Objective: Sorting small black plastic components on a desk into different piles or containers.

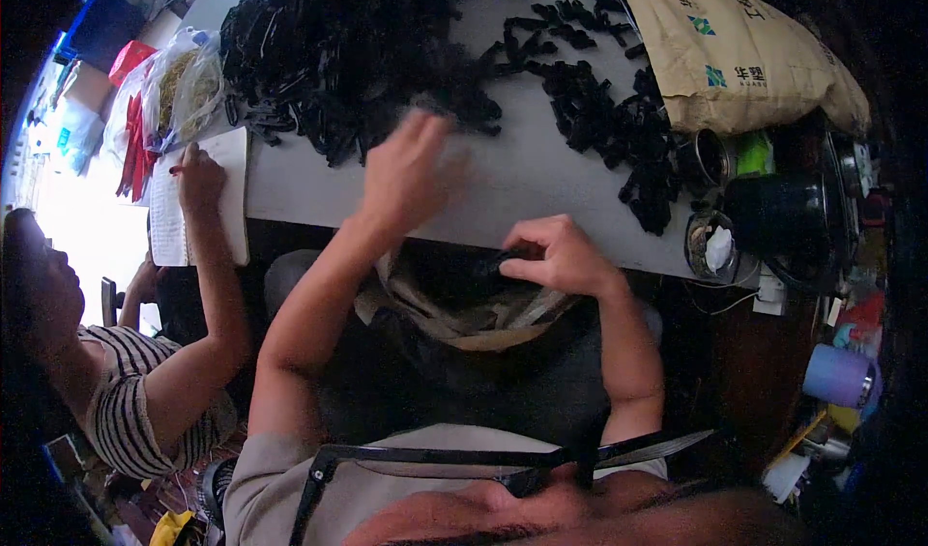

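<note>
we see the left hand [406, 174] raised over the white table [541, 174], its fingers spread open and blurred, holding nothing that we can make out. it hovers just short of the big heap of black plastic parts [329, 53] that covers the far side of the table. the right hand [556, 254] sits at the near table edge, fingers curled shut around a small black part [498, 261], pinched between thumb and fingertips. that part hangs right above the open mouth of a tan bag [464, 319] resting in the lap below the table edge; the bag's inside is dark and we cannot tell what lies in it.

a second, thinner scatter of black pieces [619, 130] runs down the right side of the table, ending near a brown paper sack [744, 48] lying on its side. beside that stand a dark pot [783, 217] and a small round tin [713, 246] with something white inside, perhaps a cloth.

to the left another person in a striped shirt [126, 401] rests a hand [200, 181] on an open notebook [169, 222], holding what looks like a red pen. clear plastic bags [179, 87] lie just beyond the notebook.
</note>
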The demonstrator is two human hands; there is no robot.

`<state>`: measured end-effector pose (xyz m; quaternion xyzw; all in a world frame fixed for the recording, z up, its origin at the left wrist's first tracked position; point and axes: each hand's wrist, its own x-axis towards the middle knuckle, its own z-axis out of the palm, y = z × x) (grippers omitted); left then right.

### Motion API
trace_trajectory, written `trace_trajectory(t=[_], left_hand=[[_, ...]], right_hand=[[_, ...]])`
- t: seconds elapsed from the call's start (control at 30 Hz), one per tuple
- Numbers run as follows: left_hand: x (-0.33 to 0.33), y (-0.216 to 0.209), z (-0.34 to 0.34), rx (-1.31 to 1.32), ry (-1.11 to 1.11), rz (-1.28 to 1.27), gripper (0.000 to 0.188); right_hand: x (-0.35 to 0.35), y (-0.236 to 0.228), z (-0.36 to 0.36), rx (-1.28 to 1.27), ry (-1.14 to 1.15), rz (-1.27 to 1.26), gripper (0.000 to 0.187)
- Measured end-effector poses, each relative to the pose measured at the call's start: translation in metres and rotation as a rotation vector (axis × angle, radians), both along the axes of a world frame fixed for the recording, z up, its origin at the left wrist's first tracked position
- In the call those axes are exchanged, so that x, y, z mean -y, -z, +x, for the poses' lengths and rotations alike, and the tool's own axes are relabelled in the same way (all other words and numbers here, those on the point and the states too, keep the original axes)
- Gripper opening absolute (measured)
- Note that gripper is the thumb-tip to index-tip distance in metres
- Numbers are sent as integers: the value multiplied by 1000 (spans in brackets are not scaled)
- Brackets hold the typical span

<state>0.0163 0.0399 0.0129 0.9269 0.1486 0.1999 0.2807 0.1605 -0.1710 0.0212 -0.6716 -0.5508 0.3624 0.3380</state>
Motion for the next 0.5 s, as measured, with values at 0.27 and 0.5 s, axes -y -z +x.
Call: trace_trajectory(t=[0.27,0.5], left_hand=[[-15,18,9,-75,-254,398,29],[3,15,4,-126,-153,248,26]], right_hand=[[-20,21,21,606,541,202,29],[-31,20,44,829,765,-80,41]])
